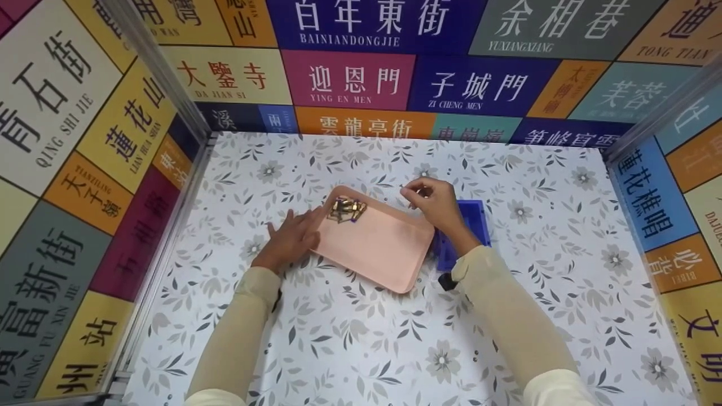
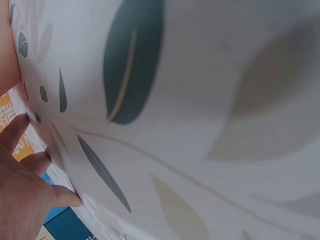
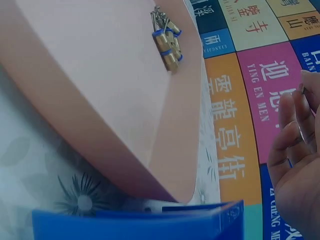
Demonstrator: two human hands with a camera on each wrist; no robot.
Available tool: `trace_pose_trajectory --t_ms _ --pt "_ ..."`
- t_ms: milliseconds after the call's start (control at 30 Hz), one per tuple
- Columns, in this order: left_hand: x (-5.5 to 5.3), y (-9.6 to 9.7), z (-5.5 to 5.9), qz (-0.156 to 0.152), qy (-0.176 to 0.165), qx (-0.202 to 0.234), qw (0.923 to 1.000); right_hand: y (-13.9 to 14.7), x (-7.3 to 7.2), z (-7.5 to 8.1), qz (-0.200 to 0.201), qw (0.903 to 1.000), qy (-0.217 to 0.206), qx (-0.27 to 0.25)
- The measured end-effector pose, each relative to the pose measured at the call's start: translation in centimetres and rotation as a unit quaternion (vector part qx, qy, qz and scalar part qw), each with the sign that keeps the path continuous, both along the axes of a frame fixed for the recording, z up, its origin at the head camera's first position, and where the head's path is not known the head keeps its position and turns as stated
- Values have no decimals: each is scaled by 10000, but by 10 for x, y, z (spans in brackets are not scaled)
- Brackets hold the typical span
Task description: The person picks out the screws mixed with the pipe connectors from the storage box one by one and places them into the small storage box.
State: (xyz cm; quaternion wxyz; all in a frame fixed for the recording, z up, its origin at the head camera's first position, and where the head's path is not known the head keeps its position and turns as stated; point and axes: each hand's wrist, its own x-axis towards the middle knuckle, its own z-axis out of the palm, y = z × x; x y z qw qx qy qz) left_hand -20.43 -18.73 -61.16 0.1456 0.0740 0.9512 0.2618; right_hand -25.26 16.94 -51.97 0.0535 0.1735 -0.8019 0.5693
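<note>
A pink tray (image 1: 372,248) lies at an angle on the table. In its far left corner sits a small heap of brass-coloured bolts with blue rings (image 1: 347,209), also seen in the right wrist view as bolts (image 3: 167,47). My left hand (image 1: 290,239) rests at the tray's left edge with fingers spread; in the left wrist view its fingertips touch the tabletop. Over the tray's far right corner, my right hand (image 1: 434,203) pinches a small thin metal piece (image 3: 303,90) between thumb and forefinger; its kind is too small to tell.
A blue plastic box (image 1: 475,217) stands against the tray's right side, partly under my right forearm. The table (image 1: 338,349) has a flower-and-leaf print. Panels with large lettering (image 1: 350,79) wall it in at the back, left and right.
</note>
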Motion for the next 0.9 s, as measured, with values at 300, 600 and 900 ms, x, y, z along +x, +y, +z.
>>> trace_pose_trajectory --t_ms 300,600,900 --pt "0 0 0 32 -91 80 9999 28 10 6 -343 9992 -70 -188" --pt "-1 0 -1 46 -138 90 9999 60 15 8 -661 9975 -251 -54" --pt "-1 -2 -2 19 -124 170 9998 85 20 9 -1013 9944 -294 110"
